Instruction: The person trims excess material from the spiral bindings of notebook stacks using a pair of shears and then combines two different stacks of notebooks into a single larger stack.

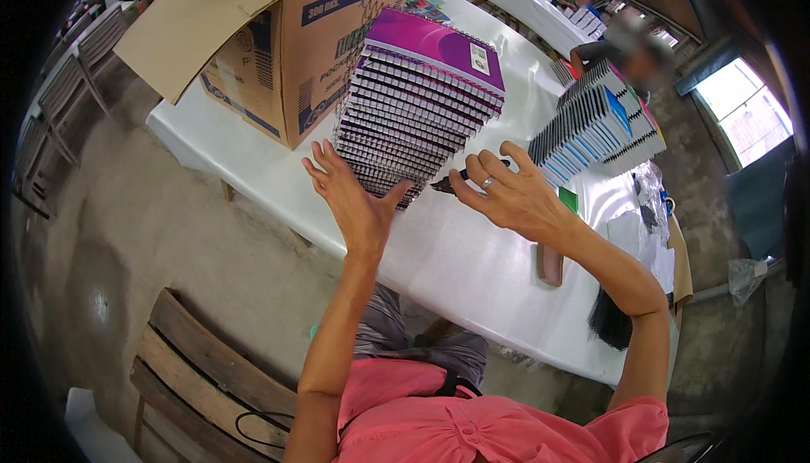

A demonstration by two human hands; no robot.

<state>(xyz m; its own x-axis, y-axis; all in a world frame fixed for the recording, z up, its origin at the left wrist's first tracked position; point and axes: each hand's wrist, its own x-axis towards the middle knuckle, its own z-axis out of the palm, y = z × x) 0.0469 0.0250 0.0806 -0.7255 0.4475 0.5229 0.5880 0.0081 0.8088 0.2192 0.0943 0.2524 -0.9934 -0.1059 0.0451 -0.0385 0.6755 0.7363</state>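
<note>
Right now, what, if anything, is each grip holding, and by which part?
The right grip holds a dark plier-like tool by its handle end. The left grip is open at the notebook stack, clasping nothing.

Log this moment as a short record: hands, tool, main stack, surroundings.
Left hand: spread open at the near end of the purple-topped notebook stack
Right hand: gripping a dark hand tool
Tool tip: beside the stack; contact unclear
Left of stack: open cardboard box
Right of stack: more notebooks
Surface: white table
</note>
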